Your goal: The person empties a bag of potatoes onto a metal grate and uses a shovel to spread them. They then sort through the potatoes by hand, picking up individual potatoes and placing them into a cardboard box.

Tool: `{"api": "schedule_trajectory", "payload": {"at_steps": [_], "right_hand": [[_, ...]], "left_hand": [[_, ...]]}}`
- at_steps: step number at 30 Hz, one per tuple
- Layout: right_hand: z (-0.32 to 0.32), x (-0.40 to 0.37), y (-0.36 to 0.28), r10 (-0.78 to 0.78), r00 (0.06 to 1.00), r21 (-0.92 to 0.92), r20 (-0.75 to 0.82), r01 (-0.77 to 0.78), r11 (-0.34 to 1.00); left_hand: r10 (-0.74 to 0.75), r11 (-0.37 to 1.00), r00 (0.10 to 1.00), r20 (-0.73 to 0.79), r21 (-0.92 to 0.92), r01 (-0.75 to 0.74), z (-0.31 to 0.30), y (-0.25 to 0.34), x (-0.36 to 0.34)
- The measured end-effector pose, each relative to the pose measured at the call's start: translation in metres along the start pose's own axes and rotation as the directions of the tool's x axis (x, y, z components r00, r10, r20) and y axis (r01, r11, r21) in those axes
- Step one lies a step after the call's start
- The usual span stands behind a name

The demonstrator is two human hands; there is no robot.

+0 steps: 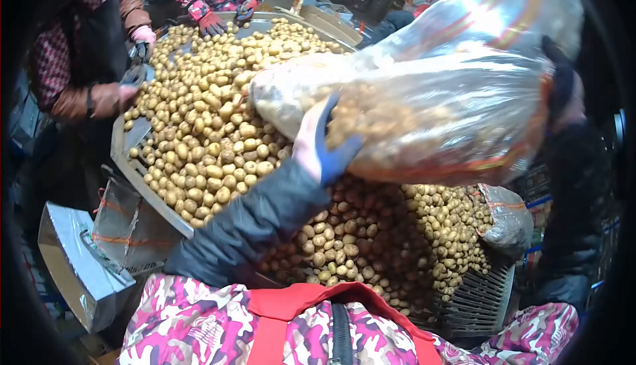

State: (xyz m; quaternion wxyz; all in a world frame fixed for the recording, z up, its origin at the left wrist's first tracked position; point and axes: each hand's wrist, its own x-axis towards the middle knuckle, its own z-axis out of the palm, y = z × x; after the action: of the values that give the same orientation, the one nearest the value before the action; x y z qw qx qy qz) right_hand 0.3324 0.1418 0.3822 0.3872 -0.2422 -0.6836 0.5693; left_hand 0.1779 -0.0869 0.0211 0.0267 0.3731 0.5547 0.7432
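Note:
A large clear plastic sack (464, 100) with orange stripes lies tilted in the air over the heap of potatoes (218, 159). Potatoes show blurred through its plastic, and its lower left end reaches into the heap. My left hand (322, 143), in a blue-and-pale glove, holds the sack's near side low down, thumb spread along the plastic. My right hand (564, 90), in a dark glove, grips its right end; some of those fingers are hidden or in shadow.
A metal-rimmed sorting table (156, 196) carries the potatoes. A slotted scoop (480, 302) lies at its near right, beside another filled sack (507, 219). An open cardboard box (83, 259) stands left. Two people work across the table, one gloved hand (212, 24) on its far edge.

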Motion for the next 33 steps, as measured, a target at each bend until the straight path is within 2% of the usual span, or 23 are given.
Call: {"api": "schedule_trajectory", "payload": {"at_steps": [1, 2, 4, 5, 7, 9, 11, 13, 15, 16, 19, 21, 22, 23, 25, 27, 28, 29, 31, 32, 33], "right_hand": [[0.004, 0.009, 0.012, 0.1, 0.966, 0.019, 0.237, -0.107, 0.994], [0.029, 0.003, 0.027, -0.03, 0.99, -0.121, 0.14, 0.047, 0.992], [0.06, 0.007, 0.045, -0.165, 0.985, -0.409, 0.046, 0.17, 0.896], [0.059, 0.021, 0.045, -0.185, 0.98, -0.448, 0.073, 0.198, 0.872], [0.072, 0.024, 0.03, -0.167, 0.983, -0.444, 0.075, 0.183, 0.877], [0.074, 0.027, 0.0, -0.276, 0.961, -0.522, 0.013, 0.242, 0.818], [0.02, 0.084, -0.044, -0.278, 0.957, -0.425, -0.088, 0.216, 0.879], [-0.048, 0.119, -0.105, -0.421, 0.9, -0.517, 0.116, 0.416, 0.748], [-0.051, 0.099, -0.158, -0.512, 0.856, -0.533, 0.074, 0.468, 0.705], [-0.045, 0.088, -0.172, -0.541, 0.84, -0.536, 0.042, 0.476, 0.697], [-0.008, 0.044, -0.187, -0.587, 0.808, -0.533, -0.038, 0.481, 0.696], [0.011, 0.033, -0.171, -0.557, 0.829, -0.538, -0.051, 0.447, 0.714], [0.019, 0.026, -0.157, -0.538, 0.841, -0.55, -0.053, 0.425, 0.719], [0.023, 0.019, -0.144, -0.515, 0.855, -0.559, -0.059, 0.399, 0.727], [0.027, 0.01, -0.125, -0.49, 0.869, -0.577, -0.067, 0.367, 0.73], [0.027, 0.004, -0.108, -0.469, 0.88, -0.589, -0.074, 0.341, 0.733], [0.025, 0.001, -0.103, -0.464, 0.882, -0.592, -0.077, 0.334, 0.734], [0.023, -0.002, -0.098, -0.459, 0.885, -0.592, -0.081, 0.328, 0.736], [0.018, -0.009, -0.096, -0.458, 0.884, -0.595, -0.095, 0.318, 0.738], [0.013, -0.013, -0.095, -0.46, 0.882, -0.598, -0.101, 0.315, 0.737], [0.008, -0.018, -0.094, -0.463, 0.879, -0.602, -0.11, 0.312, 0.735]], "left_hand": [[0.111, 0.961, 0.993, -0.035, 0.257, -0.099, 0.001, -0.015, -0.028], [0.153, 0.909, 0.988, 0.017, 0.39, -0.147, 0.005, -0.02, -0.057], [0.185, 0.77, 0.976, 0.112, 0.601, -0.215, 0.006, -0.036, -0.101], [0.172, 0.703, 0.975, 0.144, 0.675, -0.223, 0.007, -0.047, -0.113], [0.051, 0.665, 0.976, 0.212, 0.722, -0.192, -0.004, -0.06, -0.107], [0.081, 0.626, 0.969, 0.234, 0.744, -0.232, -0.004, -0.072, -0.093], [0.242, 0.628, 0.956, 0.166, 0.724, -0.285, 0.012, -0.076, -0.066], [0.416, 0.536, 0.891, 0.182, 0.742, -0.402, 0.023, -0.078, -0.033], [0.476, 0.46, 0.857, 0.196, 0.776, -0.432, 0.03, -0.063, -0.011], [0.52, 0.488, 0.837, 0.169, 0.745, -0.454, 0.033, -0.06, -0.001], [0.448, 0.507, 0.879, 0.163, 0.764, -0.4, 0.028, -0.073, 0.009], [0.481, 0.472, 0.838, 0.259, 0.728, -0.496, 0.025, -0.098, 0.002], [0.472, 0.462, 0.845, 0.25, 0.746, -0.479, 0.037, -0.104, -0.005], [0.357, 0.544, 0.895, 0.267, 0.719, -0.432, 0.043, -0.087, -0.012], [0.282, 0.51, 0.908, 0.309, 0.753, -0.414, 0.059, -0.096, -0.017], [0.146, 0.6, 0.916, 0.374, 0.702, -0.383, 0.06, -0.089, -0.017], [0.122, 0.592, 0.904, 0.409, 0.701, -0.397, 0.061, -0.082, -0.013], [0.153, 0.545, 0.879, 0.451, 0.703, -0.456, 0.062, -0.079, -0.01], [0.227, 0.573, 0.818, 0.529, 0.606, -0.551, 0.066, -0.07, 0.002], [0.288, 0.555, 0.805, 0.519, 0.594, -0.582, 0.074, -0.067, 0.007], [0.289, 0.588, 0.805, 0.518, 0.567, -0.576, 0.081, -0.058, 0.012]]}}
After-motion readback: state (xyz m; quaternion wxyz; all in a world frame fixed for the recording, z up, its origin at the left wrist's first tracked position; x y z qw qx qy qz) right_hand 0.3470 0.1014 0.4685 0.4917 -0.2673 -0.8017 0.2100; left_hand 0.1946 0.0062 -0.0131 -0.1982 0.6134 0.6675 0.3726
